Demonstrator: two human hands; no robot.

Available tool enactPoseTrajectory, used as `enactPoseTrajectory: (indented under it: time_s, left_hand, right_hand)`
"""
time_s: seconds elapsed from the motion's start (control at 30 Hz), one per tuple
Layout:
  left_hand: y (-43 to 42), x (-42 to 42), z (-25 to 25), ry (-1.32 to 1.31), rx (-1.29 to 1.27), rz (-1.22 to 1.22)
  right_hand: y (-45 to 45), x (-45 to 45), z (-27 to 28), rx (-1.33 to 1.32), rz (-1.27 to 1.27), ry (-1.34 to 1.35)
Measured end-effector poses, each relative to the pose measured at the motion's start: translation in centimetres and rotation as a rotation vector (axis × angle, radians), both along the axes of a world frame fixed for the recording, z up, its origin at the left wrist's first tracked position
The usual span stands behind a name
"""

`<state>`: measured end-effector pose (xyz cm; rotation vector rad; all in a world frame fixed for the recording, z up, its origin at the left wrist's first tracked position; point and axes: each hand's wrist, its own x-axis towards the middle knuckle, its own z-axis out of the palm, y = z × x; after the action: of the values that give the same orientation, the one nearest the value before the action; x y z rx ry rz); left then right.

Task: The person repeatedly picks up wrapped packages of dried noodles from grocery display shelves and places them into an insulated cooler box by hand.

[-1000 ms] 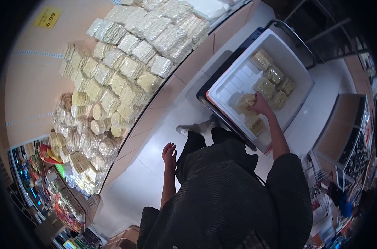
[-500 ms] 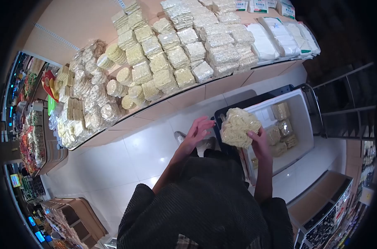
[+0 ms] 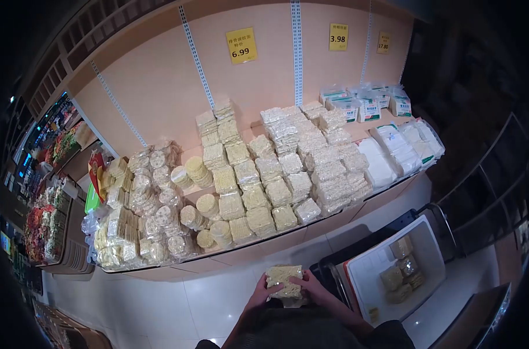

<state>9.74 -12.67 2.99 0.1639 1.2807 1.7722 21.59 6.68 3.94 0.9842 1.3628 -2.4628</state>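
A clear-wrapped pack of dried noodles (image 3: 285,276) is held in front of my body at the bottom centre. My left hand (image 3: 263,291) grips its left side and my right hand (image 3: 311,288) grips its right side, fingers closed on the wrapping. Beyond it, the shelf display holds stacked square noodle packs (image 3: 255,203), with round noodle packs (image 3: 198,172) further left. To my right stands a white foam box (image 3: 366,285) with several wrapped noodle packs (image 3: 392,278) inside.
The box sits on a dark cart (image 3: 334,256) with a metal handle. White bags (image 3: 380,157) lie at the shelf's right end, with small white packets (image 3: 369,109) behind. Yellow price signs (image 3: 242,45) hang on the back panel. A wooden shelf edge (image 3: 276,241) runs before me.
The noodle pack has moved from near the box to in front of my body. My left hand, open before, now grips it too. The view has tilted up toward the shelf.
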Motion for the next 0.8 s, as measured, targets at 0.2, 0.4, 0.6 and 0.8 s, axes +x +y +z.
enactPoseTrajectory:
  time_s: [0.2,0.4,0.6,0.8]
  left_hand:
    - [-1.3,-6.2,0.2,-0.059,0.026,0.045]
    - [-3.1,-11.6,0.5,-0.068,0.062,0.034]
    - [-4.2,-14.4,0.9,-0.053,0.047,0.055]
    - [-4.7,-17.1,2.3,-0.083,0.041,0.111]
  right_hand:
    - [-3.3,-5.7,0.9,0.068,-0.023,0.088]
    - [-6.2,-10.4,1.8,0.100,-0.087,0.065]
    - [-7.8,-13.8,2.4,0.027,-0.142,0.114]
    - [-8.4,-17.3,2.0,0.077,-0.156,0.094]
